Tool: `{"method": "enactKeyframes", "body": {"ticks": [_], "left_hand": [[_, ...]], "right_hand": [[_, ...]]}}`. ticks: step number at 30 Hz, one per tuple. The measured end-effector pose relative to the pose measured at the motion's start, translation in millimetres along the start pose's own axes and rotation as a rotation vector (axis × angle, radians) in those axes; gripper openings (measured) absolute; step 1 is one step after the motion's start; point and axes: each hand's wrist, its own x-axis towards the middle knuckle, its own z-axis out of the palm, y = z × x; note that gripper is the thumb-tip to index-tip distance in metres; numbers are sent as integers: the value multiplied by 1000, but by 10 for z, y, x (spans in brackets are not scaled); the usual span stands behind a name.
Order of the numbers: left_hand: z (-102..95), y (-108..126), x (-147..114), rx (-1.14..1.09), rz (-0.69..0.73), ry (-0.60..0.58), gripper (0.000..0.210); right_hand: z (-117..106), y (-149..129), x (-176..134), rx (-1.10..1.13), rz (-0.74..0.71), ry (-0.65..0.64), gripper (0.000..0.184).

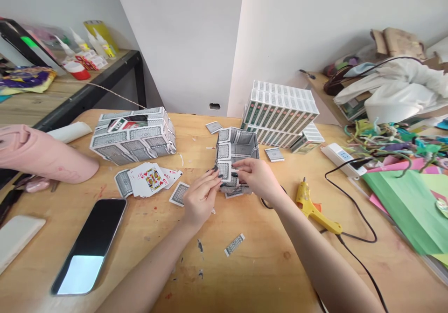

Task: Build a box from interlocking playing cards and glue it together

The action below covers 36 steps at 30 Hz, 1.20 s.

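Note:
In the middle of the table stands an open-topped box built from folded playing cards (237, 138), their grey patterned backs facing out. My left hand (201, 196) is closed at its near left corner, fingertips pressed on a folded card (224, 171). My right hand (259, 178) reaches over the near side, its thumb and fingers pinching the box's card wall; the exact grip is partly hidden. Left of my hands, a single face-down card (179, 194) lies beside a spread pile of playing cards (149, 180) with a king on top.
A larger card-built box (135, 138) stands at the back left. Stacked card packs (280, 110) rise behind on the right. A yellow glue gun (311, 208) with its cable lies right of my arm, near a power strip (343, 160). A phone (91, 245) lies front left.

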Motion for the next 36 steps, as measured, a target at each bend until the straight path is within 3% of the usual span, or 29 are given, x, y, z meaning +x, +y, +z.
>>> {"method": "enactKeyframes", "body": {"ticks": [5,10,15,21,28,32,36], "left_hand": [[-4,-11,7,3,24,1,19],[-14,15,33,7,24,4,18],[-24,36,57,10,9,9,16],[-31,29,52,15,-22,-9,12],[-41,33,43,62,-29,-51,11],[-283,53,74,227,35,-187,24],[-733,-89,88,567,-65,-115,39]], "right_hand": [[-68,9,-108,115,-146,135,18],[-100,-59,-272,-83,-328,377,17],[-52,-10,-381,-364,-505,399,18],[-5,286,-422,-521,-703,306,21],[162,446,-360,-626,-788,418,20],[191,421,-327,-633,-776,429,21],[182,394,-337,-603,-776,407,21]]}}
